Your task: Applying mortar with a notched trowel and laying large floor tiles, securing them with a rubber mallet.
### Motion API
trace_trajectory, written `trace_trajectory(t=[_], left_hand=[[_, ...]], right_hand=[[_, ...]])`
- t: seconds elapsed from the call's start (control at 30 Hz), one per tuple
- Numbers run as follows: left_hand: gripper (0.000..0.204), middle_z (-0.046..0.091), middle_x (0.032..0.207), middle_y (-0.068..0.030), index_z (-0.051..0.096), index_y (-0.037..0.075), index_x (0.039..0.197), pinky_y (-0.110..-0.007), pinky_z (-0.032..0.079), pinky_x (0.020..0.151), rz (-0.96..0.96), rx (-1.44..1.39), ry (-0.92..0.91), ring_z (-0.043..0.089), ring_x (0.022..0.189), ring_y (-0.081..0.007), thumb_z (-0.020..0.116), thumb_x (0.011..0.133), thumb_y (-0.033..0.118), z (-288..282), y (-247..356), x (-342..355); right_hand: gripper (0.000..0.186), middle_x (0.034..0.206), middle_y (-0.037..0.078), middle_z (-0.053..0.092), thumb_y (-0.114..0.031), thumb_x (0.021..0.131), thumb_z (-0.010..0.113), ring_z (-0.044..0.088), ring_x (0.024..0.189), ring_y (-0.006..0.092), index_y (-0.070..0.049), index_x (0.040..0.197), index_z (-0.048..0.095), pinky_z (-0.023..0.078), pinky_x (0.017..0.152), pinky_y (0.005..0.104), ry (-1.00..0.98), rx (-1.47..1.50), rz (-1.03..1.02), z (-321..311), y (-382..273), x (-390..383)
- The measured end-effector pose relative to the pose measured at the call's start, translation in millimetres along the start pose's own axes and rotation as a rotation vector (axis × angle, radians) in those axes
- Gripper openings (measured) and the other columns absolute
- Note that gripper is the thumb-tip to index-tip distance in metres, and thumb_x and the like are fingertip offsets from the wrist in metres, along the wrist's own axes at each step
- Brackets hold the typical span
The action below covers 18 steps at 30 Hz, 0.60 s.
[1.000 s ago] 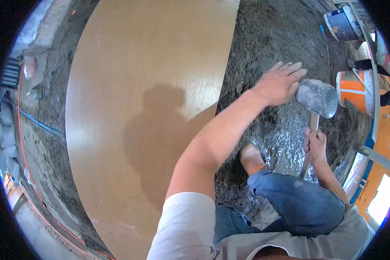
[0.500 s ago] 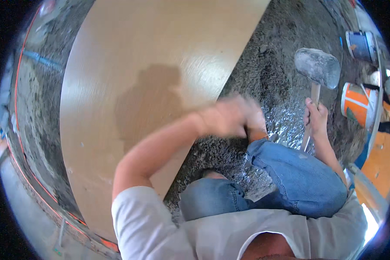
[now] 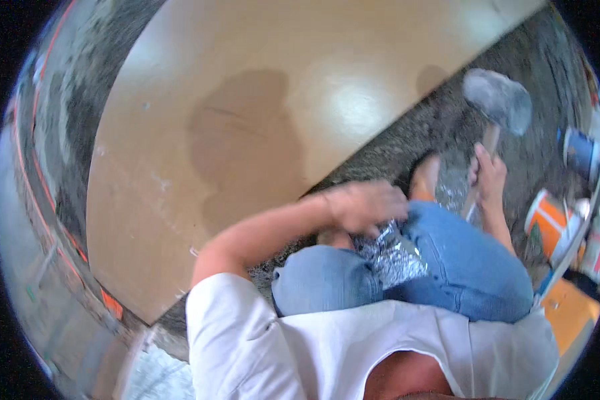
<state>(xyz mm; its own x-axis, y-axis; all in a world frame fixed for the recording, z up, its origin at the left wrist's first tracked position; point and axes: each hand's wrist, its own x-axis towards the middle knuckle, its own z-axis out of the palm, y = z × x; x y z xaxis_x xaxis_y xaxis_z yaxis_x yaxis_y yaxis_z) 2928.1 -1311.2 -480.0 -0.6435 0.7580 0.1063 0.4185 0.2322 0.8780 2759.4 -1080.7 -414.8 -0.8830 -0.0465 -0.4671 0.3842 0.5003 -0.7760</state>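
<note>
My right hand is wrapped round the wooden handle of a mallet. Its big, pale grey, scuffed head is raised at the upper right, beside the edge of a large tan tile. My left hand hangs in the air between the tile and my knees, blurred by motion. Its fingers look loosely bent and apart, with nothing visible in them. The tile lies on wet grey mortar, and my head's shadow falls across its shiny face.
I squat with a bare foot on the mortar by the tile's edge. An orange and white bucket and a blue one stand at the right near a long pale bar. Orange line runs along the left.
The view has turned, so the tile's edge lies flatter and the buckets sit lower. My left hand has come nearer my knees, uncovering my foot. The mallet stays raised in my right hand.
</note>
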Motion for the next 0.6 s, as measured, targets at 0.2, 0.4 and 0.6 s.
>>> trace_trajectory(t=[0.2,0.4,0.6], left_hand=[[0.07,0.03,0.141,-0.0227,0.03,-0.002,0.136,-0.047,0.02,0.11,-0.536,0.361,0.838,0.027,0.133,-0.0386,0.059,0.082,0.032,9,22,-55],[0.07,0.028,0.144,-0.0203,0.026,-0.001,0.138,-0.044,0.015,0.112,-0.959,0.551,1.101,0.022,0.135,-0.0353,0.053,0.086,0.037,-38,-30,-144],[0.046,0.046,0.13,-0.0202,0.052,0.004,0.121,-0.042,0.045,0.084,-1.802,0.021,1.837,0.05,0.113,-0.0325,0.052,0.085,0.033,32,45,-374]], right_hand=[[0.035,0.052,-0.001,0.047,-0.034,0.085,0.063,0.043,0.043,0.007,-0.009,0.063,0.052,0.031,0.04,0.0233,-0.091,-0.185,-0.136,-18,2,-34],[0.031,0.055,-0.002,0.047,-0.03,0.086,0.062,0.042,0.042,0.0069,-0.008,0.067,0.051,0.03,0.039,0.0222,-0.226,-0.13,-0.101,27,-5,-24],[0.028,0.057,-0.003,0.045,-0.031,0.085,0.064,0.04,0.044,0.0052,-0.007,0.074,0.052,0.03,0.04,0.0206,-0.311,-0.23,-0.156,37,-18,-24]])
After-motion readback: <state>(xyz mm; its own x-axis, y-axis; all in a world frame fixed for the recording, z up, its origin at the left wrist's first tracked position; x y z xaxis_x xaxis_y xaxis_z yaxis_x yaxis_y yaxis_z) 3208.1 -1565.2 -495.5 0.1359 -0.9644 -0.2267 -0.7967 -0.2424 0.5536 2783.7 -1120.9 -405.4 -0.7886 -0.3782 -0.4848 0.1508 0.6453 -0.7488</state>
